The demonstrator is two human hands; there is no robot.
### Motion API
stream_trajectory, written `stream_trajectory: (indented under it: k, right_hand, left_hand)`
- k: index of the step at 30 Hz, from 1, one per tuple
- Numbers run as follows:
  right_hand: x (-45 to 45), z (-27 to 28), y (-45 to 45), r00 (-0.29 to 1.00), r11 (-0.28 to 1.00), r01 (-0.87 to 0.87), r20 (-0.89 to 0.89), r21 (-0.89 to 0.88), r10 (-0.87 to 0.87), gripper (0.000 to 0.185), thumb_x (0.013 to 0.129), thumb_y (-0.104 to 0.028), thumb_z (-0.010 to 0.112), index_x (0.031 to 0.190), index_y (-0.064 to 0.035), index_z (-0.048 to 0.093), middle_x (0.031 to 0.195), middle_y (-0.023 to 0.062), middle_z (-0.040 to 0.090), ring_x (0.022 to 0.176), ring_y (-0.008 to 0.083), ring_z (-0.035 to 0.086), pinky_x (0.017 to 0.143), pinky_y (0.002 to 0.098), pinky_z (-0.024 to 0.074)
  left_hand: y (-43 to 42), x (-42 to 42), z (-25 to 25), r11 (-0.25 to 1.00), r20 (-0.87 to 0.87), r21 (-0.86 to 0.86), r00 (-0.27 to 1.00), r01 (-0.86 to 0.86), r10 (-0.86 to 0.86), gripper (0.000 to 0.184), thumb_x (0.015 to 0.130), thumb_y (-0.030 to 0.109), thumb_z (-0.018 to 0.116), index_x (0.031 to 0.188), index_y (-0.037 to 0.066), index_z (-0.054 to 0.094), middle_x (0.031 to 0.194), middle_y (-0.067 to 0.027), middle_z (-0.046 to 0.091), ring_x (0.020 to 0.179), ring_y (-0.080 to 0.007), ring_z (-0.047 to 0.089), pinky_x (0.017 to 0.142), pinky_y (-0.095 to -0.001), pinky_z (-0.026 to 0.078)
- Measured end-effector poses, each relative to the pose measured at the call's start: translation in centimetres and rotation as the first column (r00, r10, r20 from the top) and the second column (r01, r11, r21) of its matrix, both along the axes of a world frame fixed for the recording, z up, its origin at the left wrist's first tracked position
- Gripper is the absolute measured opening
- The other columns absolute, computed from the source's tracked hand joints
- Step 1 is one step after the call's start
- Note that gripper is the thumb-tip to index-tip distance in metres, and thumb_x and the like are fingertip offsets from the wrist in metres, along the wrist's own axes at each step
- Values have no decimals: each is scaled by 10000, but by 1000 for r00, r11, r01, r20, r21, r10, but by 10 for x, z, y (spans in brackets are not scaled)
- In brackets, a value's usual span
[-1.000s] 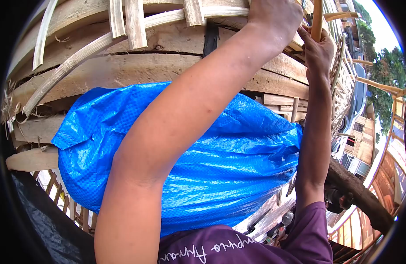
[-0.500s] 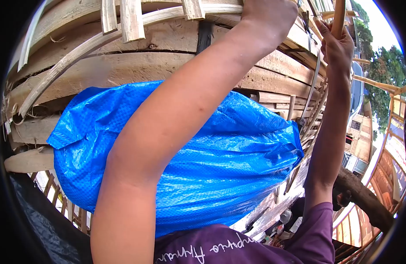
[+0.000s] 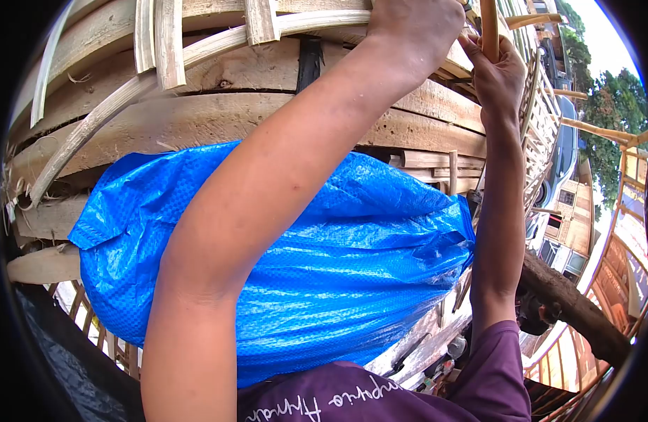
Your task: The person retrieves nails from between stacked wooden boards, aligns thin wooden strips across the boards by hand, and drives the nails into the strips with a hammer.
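My left hand point(image 3: 417, 27) is at the top edge over the wooden slats, its back toward me and its fingers curled. The frame edge cuts off what it holds, if anything. To the right of it, my right hand point(image 3: 501, 81) wraps round an upright wooden handle point(image 3: 490, 29), whose upper end is out of view. A long curved wooden strip point(image 3: 102, 116) runs toward my left hand, with several short split strips point(image 3: 169, 46) across it at the upper left. Below my left forearm a shiny blue woven plastic sheet point(image 3: 352, 281) is spread in folds.
Rough wooden boards point(image 3: 197, 116) are stacked in front of me. A dark log point(image 3: 577, 309) slants at the right. Black plastic point(image 3: 64, 359) hangs at the lower left. Farther right are a parked vehicle point(image 3: 564, 151), trees point(image 3: 612, 105) and pole frames point(image 3: 598, 133).
My right hand has moved left with the wooden handle, closer to my left hand. The whole view has shifted slightly; my left hand stays curled at the top.
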State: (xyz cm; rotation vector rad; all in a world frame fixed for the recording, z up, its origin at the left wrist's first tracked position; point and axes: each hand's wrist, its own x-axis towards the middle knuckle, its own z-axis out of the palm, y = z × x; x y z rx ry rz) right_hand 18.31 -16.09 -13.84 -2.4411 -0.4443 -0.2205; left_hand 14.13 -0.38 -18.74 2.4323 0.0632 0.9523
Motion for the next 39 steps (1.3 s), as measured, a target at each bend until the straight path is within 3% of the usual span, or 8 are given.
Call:
stream_trajectory:
  k: [5,12,25,27,32,34,37,39]
  right_hand:
    - [5,-2,-8,999,999,36,5,1,-36,324,838,-271,808,984,-10,684,711,-20,596,622,57,479,566,237,403]
    - [4,-2,-10,1000,998,14,-20,62,-12,351,841,-255,808,1033,6,673,761,13,633,681,69,536,626,230,434]
    - [5,-4,-10,997,996,71,-33,53,-69,372,824,-304,815,1022,-14,693,813,45,681,711,98,587,677,278,490]
    - [8,-12,-9,999,997,19,46,71,-22,307,851,-229,806,1035,-28,665,694,-71,539,552,-2,380,474,176,267]
    - [4,-10,-8,998,1000,24,56,5,-24,323,858,-250,798,1043,-20,665,718,-63,567,574,5,417,497,170,322]
    - [3,-10,-7,997,999,47,56,10,-48,344,825,-311,812,980,-29,689,787,50,678,700,104,598,653,272,483]
    - [-2,-9,-2,995,997,79,57,-22,-78,302,841,-301,797,935,-40,678,729,22,653,622,84,555,585,267,461]
    - [-5,-9,1,992,995,103,69,-4,-103,300,837,-295,799,934,-39,676,687,16,638,596,77,535,556,267,435]
  left_hand:
    - [2,-1,6,999,-91,-8,995,35,-35,155,845,126,595,847,88,746,873,-84,730,886,-212,705,822,-373,519]
    - [0,0,2,1000,-8,13,1000,-22,22,143,820,110,603,827,76,742,810,-80,719,862,-217,706,812,-368,524]
    - [2,-4,4,999,-58,-9,997,45,-46,151,850,174,622,850,78,739,896,-97,704,919,-223,688,844,-371,520]
    - [3,-4,4,999,-63,0,997,44,-44,152,850,182,629,855,80,741,898,-98,701,921,-225,686,850,-372,517]
    - [4,-6,3,999,-80,-5,996,45,-45,164,853,199,634,870,77,742,911,-99,699,938,-232,679,864,-384,511]
    - [5,-10,1,999,-79,-11,996,50,-51,169,855,210,641,882,76,741,923,-98,699,947,-235,677,872,-388,507]
    - [4,-10,-1,997,-106,-21,991,77,-79,191,860,249,685,917,74,737,971,-114,693,981,-245,667,897,-390,493]
    - [2,-6,-3,995,-76,98,997,17,-10,155,882,269,675,948,140,731,942,-94,690,982,-249,658,879,-430,497]
